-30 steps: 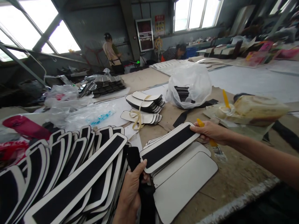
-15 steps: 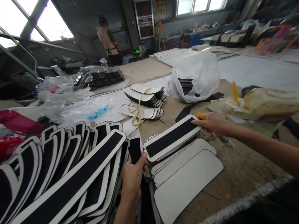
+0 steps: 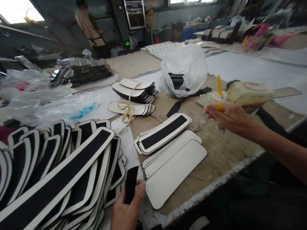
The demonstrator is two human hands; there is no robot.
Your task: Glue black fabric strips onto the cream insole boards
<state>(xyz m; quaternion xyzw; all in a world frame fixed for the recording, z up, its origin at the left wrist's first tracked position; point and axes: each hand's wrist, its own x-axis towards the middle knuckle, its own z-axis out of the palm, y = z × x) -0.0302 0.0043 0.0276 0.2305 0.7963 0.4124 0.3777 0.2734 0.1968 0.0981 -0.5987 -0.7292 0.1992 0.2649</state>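
Near the bottom centre, my left hand (image 3: 129,204) is closed on a black strip (image 3: 131,183) that stands up between thumb and fingers. My right hand (image 3: 227,118) is at the right, raised over the table, wrapped round a yellow-handled tool (image 3: 220,107) whose far end is too blurred to name. Between the hands lies a small stack of white-edged panels, the top panel (image 3: 165,132) bearing a black strip along its middle. Just in front, plain white panels (image 3: 176,172) overlap in a fan. Left of my left hand are many longer panels (image 3: 107,134) with black strips.
Behind the panels sit bundled white pieces (image 3: 130,108) tied with a yellowish ribbon. A clear plastic bag (image 3: 194,68) holds dark pieces. To the right are a stained container (image 3: 251,92) and an upright yellow handle (image 3: 219,84). A person (image 3: 92,28) stands at the back left.
My right hand has let go of the stacked panels' far end and moved right with the tool. My left hand has come away from their near end, lower and closer, still gripping the black strip.
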